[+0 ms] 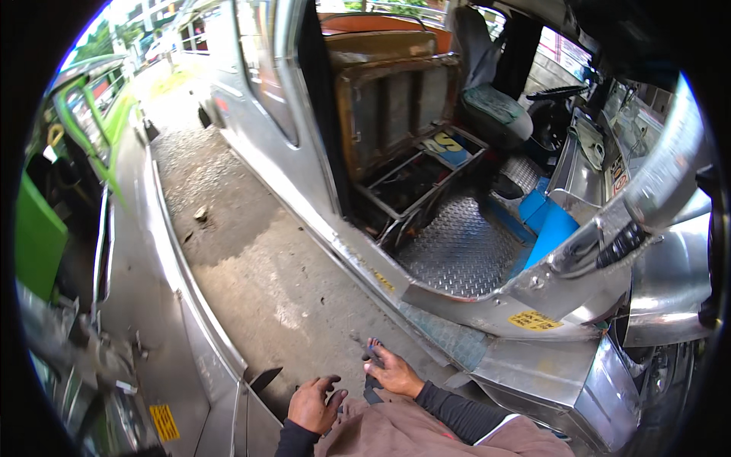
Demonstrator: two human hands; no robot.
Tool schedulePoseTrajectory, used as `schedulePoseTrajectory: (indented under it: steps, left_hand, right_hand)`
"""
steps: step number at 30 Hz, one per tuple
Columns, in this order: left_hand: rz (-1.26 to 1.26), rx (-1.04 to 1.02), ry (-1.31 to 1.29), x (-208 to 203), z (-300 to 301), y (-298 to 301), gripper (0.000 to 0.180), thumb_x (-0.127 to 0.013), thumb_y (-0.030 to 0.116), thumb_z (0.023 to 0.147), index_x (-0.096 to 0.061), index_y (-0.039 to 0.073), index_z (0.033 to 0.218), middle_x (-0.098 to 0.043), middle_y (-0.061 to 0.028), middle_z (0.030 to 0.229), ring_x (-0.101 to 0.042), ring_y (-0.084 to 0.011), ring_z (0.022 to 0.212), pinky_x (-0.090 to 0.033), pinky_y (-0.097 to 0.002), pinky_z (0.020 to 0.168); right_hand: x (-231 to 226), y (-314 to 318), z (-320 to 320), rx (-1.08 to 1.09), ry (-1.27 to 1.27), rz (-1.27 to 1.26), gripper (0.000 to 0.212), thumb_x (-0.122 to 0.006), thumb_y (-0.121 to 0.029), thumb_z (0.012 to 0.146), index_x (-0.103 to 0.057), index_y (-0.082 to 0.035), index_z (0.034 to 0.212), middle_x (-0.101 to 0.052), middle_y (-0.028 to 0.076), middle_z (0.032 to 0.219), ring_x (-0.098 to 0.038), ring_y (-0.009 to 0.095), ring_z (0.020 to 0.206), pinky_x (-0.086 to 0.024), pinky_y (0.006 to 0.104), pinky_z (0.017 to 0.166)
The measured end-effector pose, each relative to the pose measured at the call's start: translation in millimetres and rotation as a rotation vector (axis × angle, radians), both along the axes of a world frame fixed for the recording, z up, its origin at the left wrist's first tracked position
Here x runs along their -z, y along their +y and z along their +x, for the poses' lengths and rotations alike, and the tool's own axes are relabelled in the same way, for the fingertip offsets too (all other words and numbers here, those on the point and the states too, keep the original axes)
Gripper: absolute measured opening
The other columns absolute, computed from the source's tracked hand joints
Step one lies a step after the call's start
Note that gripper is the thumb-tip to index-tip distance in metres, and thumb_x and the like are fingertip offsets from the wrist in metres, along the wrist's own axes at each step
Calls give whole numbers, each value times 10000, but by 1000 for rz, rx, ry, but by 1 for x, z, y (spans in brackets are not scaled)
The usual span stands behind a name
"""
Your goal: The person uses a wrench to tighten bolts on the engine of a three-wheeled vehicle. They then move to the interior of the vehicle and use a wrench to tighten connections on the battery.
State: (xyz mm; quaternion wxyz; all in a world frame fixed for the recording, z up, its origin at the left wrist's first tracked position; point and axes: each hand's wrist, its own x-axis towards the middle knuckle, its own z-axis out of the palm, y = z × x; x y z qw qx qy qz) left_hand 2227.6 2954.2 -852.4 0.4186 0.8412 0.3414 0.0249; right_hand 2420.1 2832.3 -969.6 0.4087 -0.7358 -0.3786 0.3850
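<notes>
My left hand (pixel 311 405) is low in the middle of the head view, over my brown-clad lap. Its fingers are loosely bent and apart, with dark smudges on the tips, and nothing shows in it. To its right, my right hand (pixel 397 375) points up and left, fingers partly stretched and also darkened. I see no object in that hand. Both wrists come out of dark sleeves. Concrete ground (pixel 282 282) lies beyond the hands. A metal step box (pixel 537 369) of the vehicle stands just right of my right arm.
On the right, a silver vehicle's open doorway shows a tread-plate floor (pixel 461 247), a bare seat frame (pixel 426 179), a grey driver's seat (pixel 499 114) and a steering wheel (pixel 560 93). Another metal-bodied vehicle (pixel 171 335) with a green door (pixel 38 236) bounds the narrow passage on the left.
</notes>
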Motion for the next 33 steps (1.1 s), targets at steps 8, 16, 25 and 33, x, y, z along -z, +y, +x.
schedulePoseTrajectory:
  steps: [8,16,25,33]
  left_hand:
    - [-563,125,-349,48,215,84,379,-602,272,998,-622,-18,1242,-708,-97,954,-650,-134,876,-524,-301,768]
    - [-628,-13,-391,57,309,169,367,-516,305,1046,-710,5,962,-684,-44,788,-568,-84,736,-457,-257,667]
    - [-154,188,220,66,306,341,363,-461,309,1039,-682,55,905,-598,-138,601,-591,-249,513,-455,-374,527]
    - [81,93,383,114,230,376,389,-491,333,1008,-732,62,867,-568,-86,548,-574,-179,511,-444,-350,538]
  right_hand:
    - [-55,43,127,99,496,49,280,-576,-155,1002,-639,-8,1232,-701,54,1081,-630,101,994,-497,263,874]
    - [4,81,268,350,94,74,294,-663,-272,954,-708,-7,1075,-712,47,910,-629,123,858,-518,333,790]
    - [128,135,423,556,-578,-320,371,-607,-83,853,-653,-66,1221,-632,250,1187,-626,402,1060,-514,421,922]
    - [172,193,494,276,-700,-715,444,-644,-87,823,-647,-219,1247,-458,114,1462,-459,338,1325,-412,547,1034]
